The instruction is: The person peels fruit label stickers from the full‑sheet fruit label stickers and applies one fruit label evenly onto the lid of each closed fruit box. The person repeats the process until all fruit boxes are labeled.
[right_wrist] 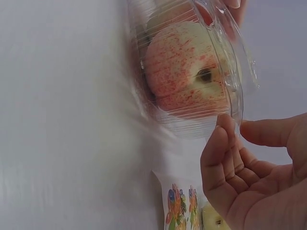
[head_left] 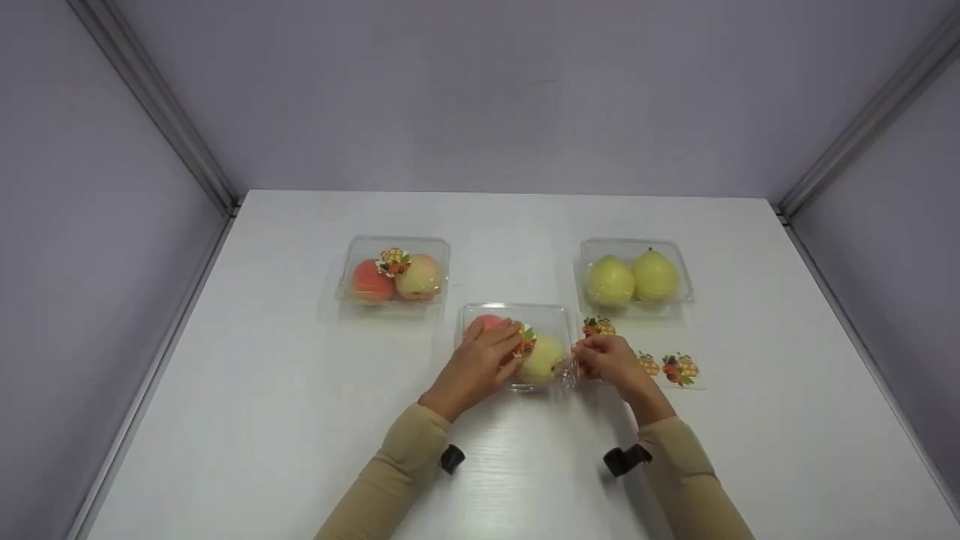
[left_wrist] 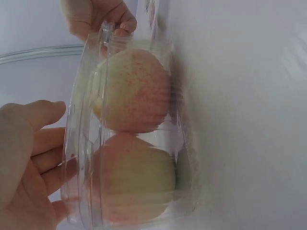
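Note:
A clear plastic clamshell box (head_left: 553, 319) stands at the middle of the table, holding a reddish peach (head_left: 491, 320) and a paler peach (head_left: 546, 358). On its lid is a fruit-print sticker (head_left: 528, 341), partly covered by fingers. My left hand (head_left: 480, 361) lies over the lid's left part, fingers extended. In the left wrist view, that hand (left_wrist: 29, 163) touches the box along the lid side. At the box's right edge my right hand (head_left: 609, 361) pinches the plastic rim. The right wrist view shows thumb and forefinger of that hand (right_wrist: 249, 177) meeting at the rim.
A sticker sheet (head_left: 697, 381) with fruit prints lies partly under the right hand. Behind left stands another clear box (head_left: 360, 246) with two peaches and a sticker. A box (head_left: 600, 247) with two yellow-green fruits stands behind right. Walls border the table.

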Available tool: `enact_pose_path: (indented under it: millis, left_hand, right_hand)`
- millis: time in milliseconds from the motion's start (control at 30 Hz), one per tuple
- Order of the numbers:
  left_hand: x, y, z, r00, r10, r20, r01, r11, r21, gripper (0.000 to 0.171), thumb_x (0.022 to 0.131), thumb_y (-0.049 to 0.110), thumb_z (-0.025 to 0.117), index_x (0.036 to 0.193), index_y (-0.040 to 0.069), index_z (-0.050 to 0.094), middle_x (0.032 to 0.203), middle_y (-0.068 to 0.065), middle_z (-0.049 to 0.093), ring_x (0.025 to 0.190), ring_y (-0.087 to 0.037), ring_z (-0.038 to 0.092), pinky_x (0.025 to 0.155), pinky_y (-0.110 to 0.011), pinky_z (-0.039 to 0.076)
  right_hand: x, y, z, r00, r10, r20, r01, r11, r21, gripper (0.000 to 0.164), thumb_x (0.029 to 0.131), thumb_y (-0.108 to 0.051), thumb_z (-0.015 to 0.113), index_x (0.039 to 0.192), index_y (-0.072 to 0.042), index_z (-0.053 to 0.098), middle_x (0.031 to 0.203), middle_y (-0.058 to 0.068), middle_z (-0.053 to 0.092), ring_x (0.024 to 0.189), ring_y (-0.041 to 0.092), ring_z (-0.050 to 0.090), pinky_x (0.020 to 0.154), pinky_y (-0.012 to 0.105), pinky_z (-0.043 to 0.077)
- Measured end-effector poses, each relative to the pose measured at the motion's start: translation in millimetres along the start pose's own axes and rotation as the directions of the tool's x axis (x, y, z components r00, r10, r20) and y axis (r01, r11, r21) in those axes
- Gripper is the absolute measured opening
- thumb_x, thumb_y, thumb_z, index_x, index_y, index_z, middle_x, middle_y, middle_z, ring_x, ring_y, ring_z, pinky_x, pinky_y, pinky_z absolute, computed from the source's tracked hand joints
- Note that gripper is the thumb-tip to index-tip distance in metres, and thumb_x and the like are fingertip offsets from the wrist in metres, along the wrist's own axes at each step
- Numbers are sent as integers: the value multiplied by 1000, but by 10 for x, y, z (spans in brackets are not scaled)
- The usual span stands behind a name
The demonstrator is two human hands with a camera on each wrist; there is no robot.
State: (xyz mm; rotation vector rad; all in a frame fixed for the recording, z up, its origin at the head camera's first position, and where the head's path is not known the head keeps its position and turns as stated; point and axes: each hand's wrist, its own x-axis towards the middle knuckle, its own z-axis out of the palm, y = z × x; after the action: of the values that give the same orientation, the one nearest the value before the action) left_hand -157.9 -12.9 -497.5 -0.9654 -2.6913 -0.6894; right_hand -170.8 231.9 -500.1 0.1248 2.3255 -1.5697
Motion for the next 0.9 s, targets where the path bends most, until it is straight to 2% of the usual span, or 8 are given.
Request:
enact_pose_path:
  millis: [133, 233, 533, 767, 900]
  left_hand:
    - [12, 65, 51, 997, 61, 39, -61, 998, 7, 40, 97, 26, 56, 130, 5, 59, 142, -9, 56, 136, -24, 49, 115, -45, 37]
    - [24, 89, 74, 996, 72, 58, -74, 997, 35, 40, 97, 28, 55, 130, 5, 60, 143, -7, 55, 137, -23, 48, 116, -46, 35]
    - [62, 40, 82, 998, 11, 64, -8, 999, -48, 36, 97, 27, 55, 127, 8, 63, 142, -6, 56, 137, -24, 48, 115, -51, 35]
    - [69, -8, 49, 998, -59, -8, 60, 997, 41, 38, 97, 30, 56, 126, 7, 63, 139, -6, 59, 134, -22, 52, 115, -49, 35]
    - [58, -15, 24, 997, -76, -23, 77, 997, 30, 40, 97, 31, 55, 127, 5, 62, 139, -9, 58, 134, -23, 52, 115, -49, 36]
  right_hand:
    - [-8, -9, 10, 1000, 6, -2, -6, 1000, 8, 29, 98, -9, 51, 113, 14, 59, 72, -6, 59, 65, 6, 56, 62, 22, 51]
    - [-9, -9, 13, 1000, 8, -4, -8, 1000, 2, 29, 97, -9, 51, 112, 14, 59, 72, -6, 59, 65, 5, 55, 61, 21, 51]
    - [9, 17, 18, 1000, -9, -16, 9, 1000, 10, 27, 97, -8, 53, 109, 15, 59, 69, -7, 58, 64, 4, 54, 60, 20, 49]
    - [2, 5, 26, 1000, 9, -26, -9, 1000, 16, 24, 97, -7, 51, 107, 13, 60, 70, -6, 57, 65, 5, 55, 60, 20, 50]
    - [0, 10, 24, 999, 19, -28, -19, 1000, 13, 25, 97, -8, 51, 108, 12, 60, 70, -6, 57, 66, 6, 54, 61, 21, 51]
